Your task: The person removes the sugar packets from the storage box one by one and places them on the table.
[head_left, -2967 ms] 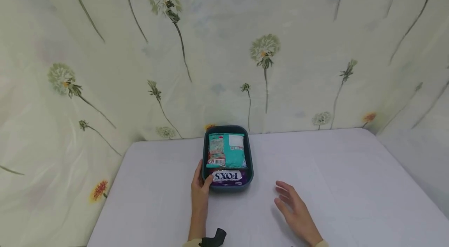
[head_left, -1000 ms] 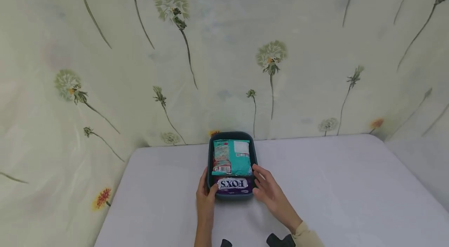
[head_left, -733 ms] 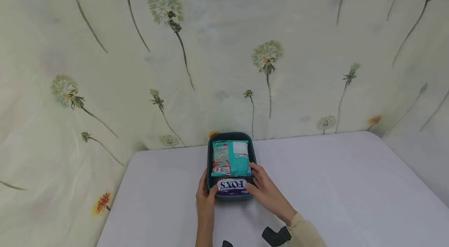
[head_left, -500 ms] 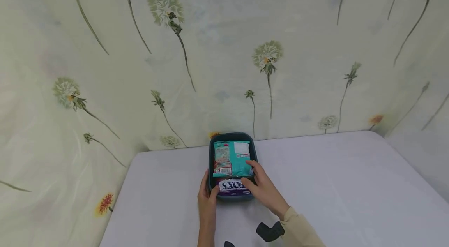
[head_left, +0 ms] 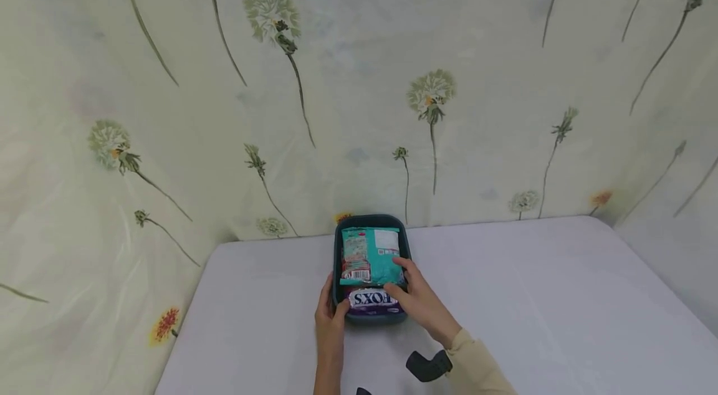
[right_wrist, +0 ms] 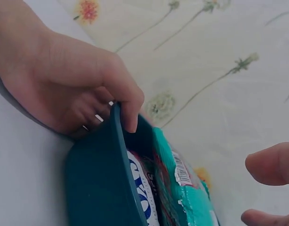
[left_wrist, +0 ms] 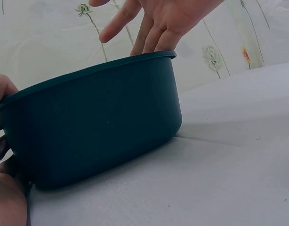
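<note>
A dark teal plastic container (head_left: 373,320) sits on the white table. Inside it lie a turquoise snack packet (head_left: 364,252) and, nearer me, a purple FOX'S packet (head_left: 367,299). My left hand (head_left: 330,328) grips the container's near left side, its thumb hooked over the rim, as the right wrist view also shows. Over the container's right side is my right hand (head_left: 424,306), thumb and fingers spread above the packets. In the right wrist view, the right fingertips (right_wrist: 271,164) stand apart from the turquoise packet. Some right fingers are hidden behind the rim in the left wrist view.
The white-covered table (head_left: 533,295) extends to both sides of the container. Right behind it hangs a curtain (head_left: 348,102) printed with dandelions. A black wrist mount (head_left: 427,366) sits by the right sleeve (head_left: 477,362).
My right hand has come leftward from beside the container to over its right side, and its thumb now covers part of the FOX'S label. My left hand keeps its hold.
</note>
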`<state>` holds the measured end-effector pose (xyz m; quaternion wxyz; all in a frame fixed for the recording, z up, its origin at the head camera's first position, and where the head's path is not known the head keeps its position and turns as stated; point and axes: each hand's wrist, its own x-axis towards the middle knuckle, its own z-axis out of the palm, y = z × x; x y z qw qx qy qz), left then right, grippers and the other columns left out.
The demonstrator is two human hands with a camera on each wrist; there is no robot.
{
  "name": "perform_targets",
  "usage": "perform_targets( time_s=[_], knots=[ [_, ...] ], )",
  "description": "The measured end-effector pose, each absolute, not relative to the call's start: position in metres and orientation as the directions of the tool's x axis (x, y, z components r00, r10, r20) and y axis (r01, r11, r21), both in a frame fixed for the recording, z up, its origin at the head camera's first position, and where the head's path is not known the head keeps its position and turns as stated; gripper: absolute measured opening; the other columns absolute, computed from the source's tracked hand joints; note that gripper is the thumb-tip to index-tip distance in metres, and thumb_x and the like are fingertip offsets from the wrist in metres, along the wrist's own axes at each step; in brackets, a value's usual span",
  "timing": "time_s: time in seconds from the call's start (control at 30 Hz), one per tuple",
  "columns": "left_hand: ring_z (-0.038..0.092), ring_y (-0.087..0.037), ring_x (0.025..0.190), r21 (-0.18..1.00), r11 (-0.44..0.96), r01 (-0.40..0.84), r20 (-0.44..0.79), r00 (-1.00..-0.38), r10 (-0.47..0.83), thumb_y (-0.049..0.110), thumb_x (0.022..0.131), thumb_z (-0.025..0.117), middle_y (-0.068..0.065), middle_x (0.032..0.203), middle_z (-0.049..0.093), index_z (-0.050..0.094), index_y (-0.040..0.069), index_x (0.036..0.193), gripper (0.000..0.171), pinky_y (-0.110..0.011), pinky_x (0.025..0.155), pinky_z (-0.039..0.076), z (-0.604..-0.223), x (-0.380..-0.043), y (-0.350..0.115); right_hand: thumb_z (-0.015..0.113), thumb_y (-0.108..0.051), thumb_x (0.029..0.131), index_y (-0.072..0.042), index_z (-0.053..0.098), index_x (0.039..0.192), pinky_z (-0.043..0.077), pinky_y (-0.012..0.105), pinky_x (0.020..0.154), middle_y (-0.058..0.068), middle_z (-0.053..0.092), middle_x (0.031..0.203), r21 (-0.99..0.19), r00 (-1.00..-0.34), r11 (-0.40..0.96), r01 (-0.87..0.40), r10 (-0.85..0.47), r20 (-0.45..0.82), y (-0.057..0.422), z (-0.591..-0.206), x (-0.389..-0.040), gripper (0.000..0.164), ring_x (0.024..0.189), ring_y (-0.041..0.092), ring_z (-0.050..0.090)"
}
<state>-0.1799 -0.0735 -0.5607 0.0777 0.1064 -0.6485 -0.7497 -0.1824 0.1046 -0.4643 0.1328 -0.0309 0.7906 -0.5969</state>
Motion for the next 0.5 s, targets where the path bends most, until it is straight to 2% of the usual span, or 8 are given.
perform_targets(
  time_s=[0.2, 0.3, 0.5],
  knots=[
    [0.031, -0.023, 0.141, 0.992, -0.126, -0.033, -0.064, -0.965, -0.255, 0.007, 0.086, 0.054, -0.004, 0.151, 0.037, 0.041, 0.027, 0.142, 0.061, -0.042, 0.111, 0.029, -0.563, -0.182, -0.076, 0.053, -0.024, 0.095, -0.012, 0.022, 0.147, 0.017, 0.061, 0.110, 0.023, 0.005, 0.157, -0.953, -0.958, 0.277, 0.123, -0.216, -0.186, 0.104, -0.463, -0.187, 0.062, 0.144, 0.044, 0.004],
    [0.032, -0.022, 0.141, 0.991, -0.126, -0.046, -0.077, -0.963, -0.257, 0.006, 0.085, 0.054, -0.004, 0.151, 0.037, 0.042, 0.027, 0.142, 0.062, -0.042, 0.110, 0.029, -0.565, -0.182, -0.076, 0.054, -0.025, 0.095, -0.014, 0.024, 0.146, 0.018, 0.063, 0.110, 0.022, 0.010, 0.157, -0.950, -0.956, 0.279, 0.141, -0.210, -0.204, 0.103, -0.466, -0.190, 0.061, 0.144, 0.043, 0.009],
    [0.031, -0.019, 0.141, 0.988, -0.142, -0.057, -0.090, -0.966, -0.244, 0.006, 0.084, 0.054, -0.001, 0.151, 0.037, 0.042, 0.030, 0.141, 0.063, -0.040, 0.111, 0.030, -0.565, -0.183, -0.075, 0.055, -0.029, 0.094, -0.015, 0.025, 0.147, 0.019, 0.067, 0.106, 0.020, 0.014, 0.156, -0.928, -0.957, 0.348, 0.133, -0.200, -0.212, 0.099, -0.472, -0.194, 0.063, 0.142, 0.043, 0.015]
  ],
)
